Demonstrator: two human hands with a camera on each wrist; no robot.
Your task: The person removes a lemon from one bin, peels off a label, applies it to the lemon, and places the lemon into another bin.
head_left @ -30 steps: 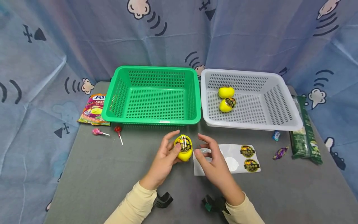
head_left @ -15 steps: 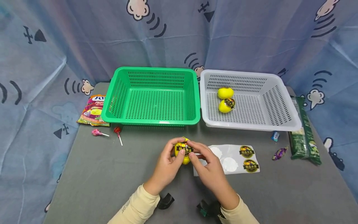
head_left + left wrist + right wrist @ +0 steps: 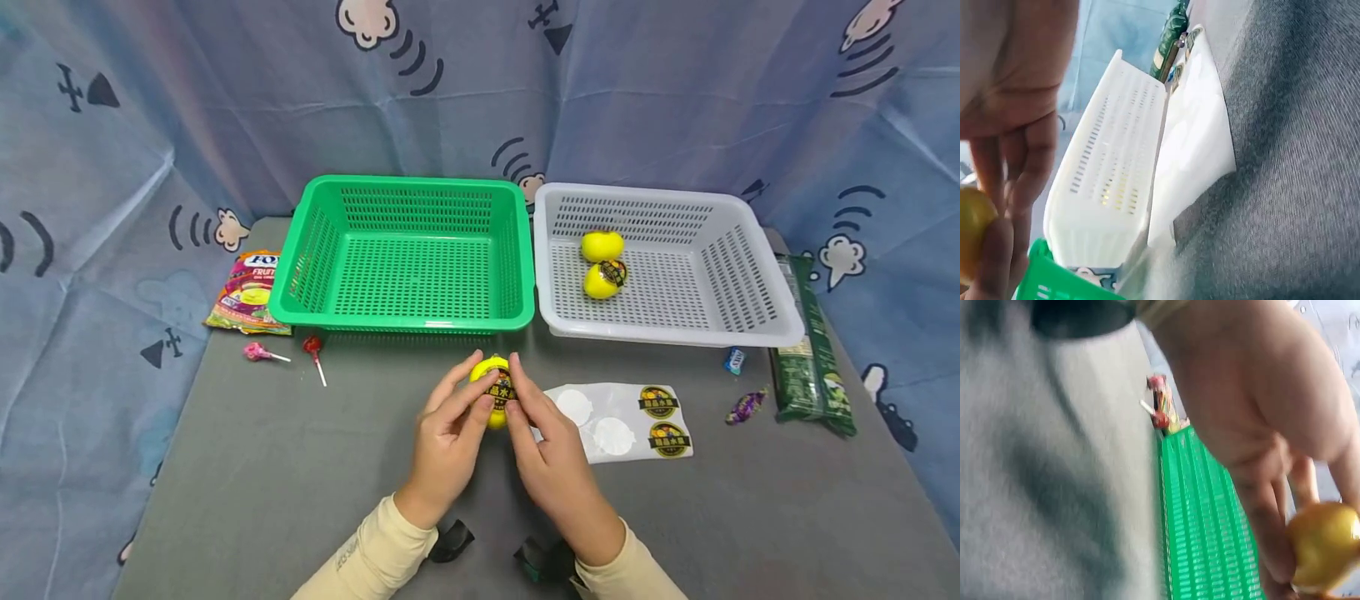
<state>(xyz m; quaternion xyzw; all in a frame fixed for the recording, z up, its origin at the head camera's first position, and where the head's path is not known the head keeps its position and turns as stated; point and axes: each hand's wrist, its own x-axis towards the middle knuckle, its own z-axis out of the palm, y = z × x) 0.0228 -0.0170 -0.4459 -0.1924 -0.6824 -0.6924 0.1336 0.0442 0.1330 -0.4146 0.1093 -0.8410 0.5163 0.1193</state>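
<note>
A yellow lemon (image 3: 480, 367) with a round black-and-gold label is held between both hands, above the table in front of the baskets. The left hand (image 3: 448, 437) grips it from the left, thumb and fingers at the label's edge. At its right side, the thumb and index finger of the right hand (image 3: 551, 454) press on the label and fruit. The left wrist view shows part of the lemon (image 3: 974, 231) by the curled fingers; in the right wrist view the lemon (image 3: 1325, 550) sits between thumb and fingers. A sticker sheet (image 3: 630, 454) lies beside the right hand, with two labels on it.
A green basket (image 3: 405, 323) stands at the back left. Next to it, a white basket (image 3: 675, 333) contains two yellow lemons (image 3: 602, 282). Two lollipops (image 3: 315, 354) and a candy bag (image 3: 251, 292) lie left; wrapped candies (image 3: 746, 407) and a green packet (image 3: 813, 358) lie right.
The right hand has moved left from beside the lemon and now touches its labelled side. The left hand still holds the lemon, with its fingers shifted over the label.
</note>
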